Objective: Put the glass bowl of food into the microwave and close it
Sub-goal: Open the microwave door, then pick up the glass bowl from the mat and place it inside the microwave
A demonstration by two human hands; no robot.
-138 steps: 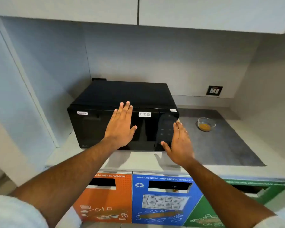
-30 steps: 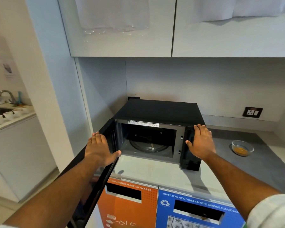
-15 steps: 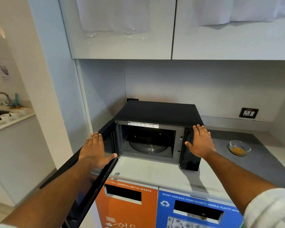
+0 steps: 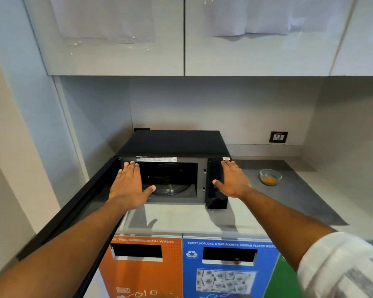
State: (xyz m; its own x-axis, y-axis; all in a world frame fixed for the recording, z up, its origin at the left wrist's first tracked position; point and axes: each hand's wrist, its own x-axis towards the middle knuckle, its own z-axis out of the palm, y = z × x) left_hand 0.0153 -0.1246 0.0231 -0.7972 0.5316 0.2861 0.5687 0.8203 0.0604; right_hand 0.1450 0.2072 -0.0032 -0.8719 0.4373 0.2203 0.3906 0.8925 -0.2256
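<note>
The black microwave (image 4: pixel 172 143) stands on the counter with its door (image 4: pixel 78 203) swung wide open to the left. Inside, the glass turntable (image 4: pixel 170 186) is bare. A small glass bowl (image 4: pixel 270 177) with orange-yellow food sits on the grey mat to the right of the microwave. My left hand (image 4: pixel 129 186) hovers flat in front of the cavity's left side, fingers spread, holding nothing. My right hand (image 4: pixel 232 181) is flat against the control panel (image 4: pixel 215 196), also holding nothing. Neither hand touches the bowl.
White wall cupboards (image 4: pixel 181 35) hang low above the counter. A wall socket (image 4: pixel 278 137) is at the back right. Below the counter edge are orange (image 4: pixel 142 272), blue (image 4: pixel 228 274) and green waste bins. A side wall stands left of the open door.
The door went from shut to wide open. Over the last half second my left hand left the door and moved right, in front of the cavity. My right hand stays at the control panel.
</note>
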